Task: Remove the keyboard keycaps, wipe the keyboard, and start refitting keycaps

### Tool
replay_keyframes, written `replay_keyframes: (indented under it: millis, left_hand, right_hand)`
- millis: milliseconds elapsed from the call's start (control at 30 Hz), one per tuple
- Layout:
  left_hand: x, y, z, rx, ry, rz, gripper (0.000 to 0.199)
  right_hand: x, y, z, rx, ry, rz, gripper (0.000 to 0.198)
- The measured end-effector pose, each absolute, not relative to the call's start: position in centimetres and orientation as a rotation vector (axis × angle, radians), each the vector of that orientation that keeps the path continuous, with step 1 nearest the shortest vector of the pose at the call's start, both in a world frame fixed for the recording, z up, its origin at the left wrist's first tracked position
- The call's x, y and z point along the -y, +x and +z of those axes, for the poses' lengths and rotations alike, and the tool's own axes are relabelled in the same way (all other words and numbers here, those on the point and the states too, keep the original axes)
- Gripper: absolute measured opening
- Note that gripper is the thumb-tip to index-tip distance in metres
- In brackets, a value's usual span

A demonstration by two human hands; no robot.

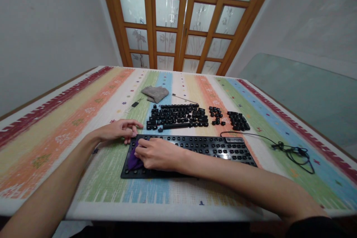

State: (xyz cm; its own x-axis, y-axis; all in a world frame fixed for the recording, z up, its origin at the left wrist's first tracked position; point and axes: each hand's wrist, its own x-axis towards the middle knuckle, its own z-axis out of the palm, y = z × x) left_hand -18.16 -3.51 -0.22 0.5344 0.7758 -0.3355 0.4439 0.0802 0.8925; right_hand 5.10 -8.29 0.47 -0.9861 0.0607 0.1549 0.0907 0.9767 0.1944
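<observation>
Our right hand (157, 153) pinches crumpled purple cloth (133, 160) on the rectangular black keyboard (192, 142)'s left end, long axis running rightward. Left hand (122, 130) at far-left corner; we can't tell if gripping.

2 arms (225, 173) reach forward, right fingers (142, 150) curled.

Purple cloth (133, 160) in right fingers (141, 151), black keyboard (192, 142) below, black keycaps (178, 113) and grey cloth (155, 93) beyond, multicolour-striped tablecloth (106, 171) around.
</observation>
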Motion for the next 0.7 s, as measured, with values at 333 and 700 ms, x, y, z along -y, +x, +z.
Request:
replay_keyframes:
  millis: [333, 700]
  left_hand:
    - [3.4, -18.4, -0.4, -1.058, 1.533, 0.341, 0.047]
    - [3.4, -18.3, -0.3, -1.064, 1.518, 0.333, 0.046]
  right_hand:
    - [9.7, 8.7, 2.1, 3.079, -0.257, -0.265, 0.021]
    - [11.5, 14.8, 1.1, 3.092, -0.572, -0.336, 0.016]
